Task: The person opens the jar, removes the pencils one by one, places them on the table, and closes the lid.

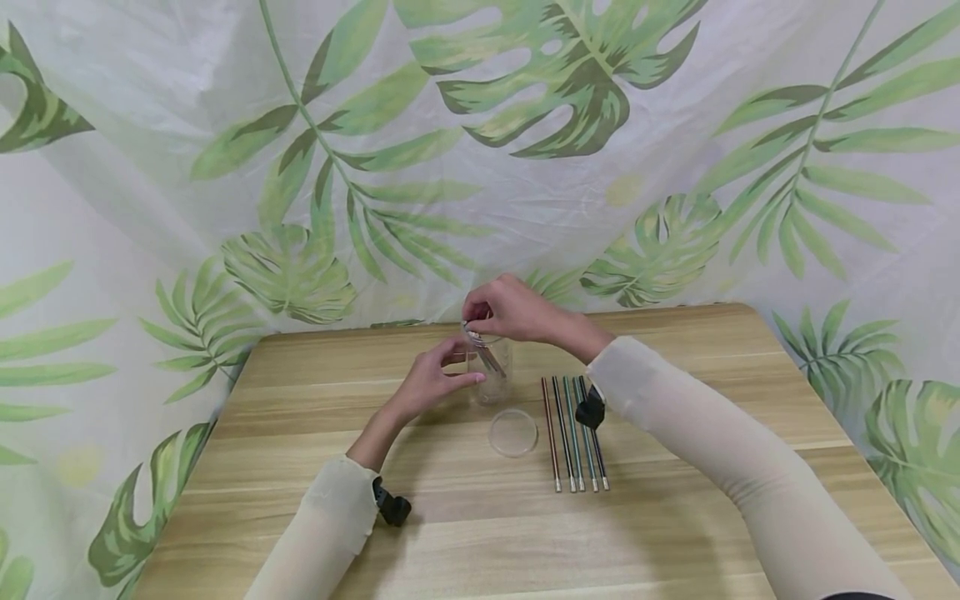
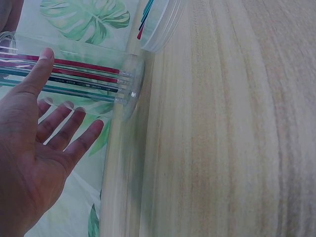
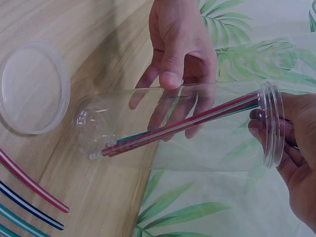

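A clear plastic jar [image 1: 491, 387] stands upright on the table, with several pencils [image 3: 182, 123] inside it. Those pencils, red, teal and dark, lean so that their eraser ends sit low in the jar and their upper ends reach the rim. My left hand [image 1: 438, 379] holds the jar's side, thumb on one face and fingers spread behind. From above, my right hand [image 1: 510, 310] reaches over the mouth and appears to pinch the upper pencil ends; the rim partly hides that contact. Close in front of the jar lies its round clear lid [image 1: 513, 433].
To the right of the lid, several striped pencils [image 1: 566, 433] lie side by side, erasers toward me. The wooden table [image 1: 450, 550] ends just behind the jar, where a leaf-printed cloth [image 1: 420, 167] hangs. A black wrist camera [image 1: 591, 408] hovers over the pencil row.
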Tool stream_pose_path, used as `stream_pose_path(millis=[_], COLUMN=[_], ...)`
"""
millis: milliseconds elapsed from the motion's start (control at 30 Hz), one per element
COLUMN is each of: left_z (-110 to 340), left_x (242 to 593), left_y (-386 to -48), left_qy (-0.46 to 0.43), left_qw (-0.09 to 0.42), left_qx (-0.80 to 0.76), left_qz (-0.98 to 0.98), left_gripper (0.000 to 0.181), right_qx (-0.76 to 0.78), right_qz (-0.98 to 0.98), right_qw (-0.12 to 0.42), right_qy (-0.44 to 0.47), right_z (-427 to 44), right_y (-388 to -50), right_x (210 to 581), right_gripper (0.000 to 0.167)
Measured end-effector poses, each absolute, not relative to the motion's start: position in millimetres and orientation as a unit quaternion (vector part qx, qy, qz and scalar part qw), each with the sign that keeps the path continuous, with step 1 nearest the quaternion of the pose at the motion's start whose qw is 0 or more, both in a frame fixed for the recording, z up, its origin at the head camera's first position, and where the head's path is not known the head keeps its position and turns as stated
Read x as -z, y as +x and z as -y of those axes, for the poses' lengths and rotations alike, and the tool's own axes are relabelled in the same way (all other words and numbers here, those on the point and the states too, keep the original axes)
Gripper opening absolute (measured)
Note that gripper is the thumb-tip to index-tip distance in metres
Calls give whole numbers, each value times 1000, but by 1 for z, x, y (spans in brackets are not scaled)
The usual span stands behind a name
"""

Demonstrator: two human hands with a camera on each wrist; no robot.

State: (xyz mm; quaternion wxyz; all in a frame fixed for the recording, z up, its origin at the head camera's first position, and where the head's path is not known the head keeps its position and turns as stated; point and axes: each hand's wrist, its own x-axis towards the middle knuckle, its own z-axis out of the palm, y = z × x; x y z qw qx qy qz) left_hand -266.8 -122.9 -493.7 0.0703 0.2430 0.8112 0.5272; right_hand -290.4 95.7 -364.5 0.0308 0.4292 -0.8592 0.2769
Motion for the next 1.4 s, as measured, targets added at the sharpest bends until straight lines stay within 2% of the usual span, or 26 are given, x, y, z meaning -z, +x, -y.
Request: stream_pose_path(millis=[433, 967, 1400], left_z=[122, 123, 122], left_x=[489, 489, 494], left_y=[-268, -269, -267], left_qy=[242, 254, 248], left_qw=[80, 66, 71], left_qx=[-522, -523, -534], left_qz=[-814, -811, -806], left_gripper=[60, 59, 58], right_qx=[-324, -429, -554], right_qz=[850, 819, 771], right_qw=[43, 56, 94], right_qy=[414, 376, 300], right_z=[-99, -105, -113], right_y=[-289, -281, -275], right_x=[361, 364, 371], right_gripper=[4, 6, 10])
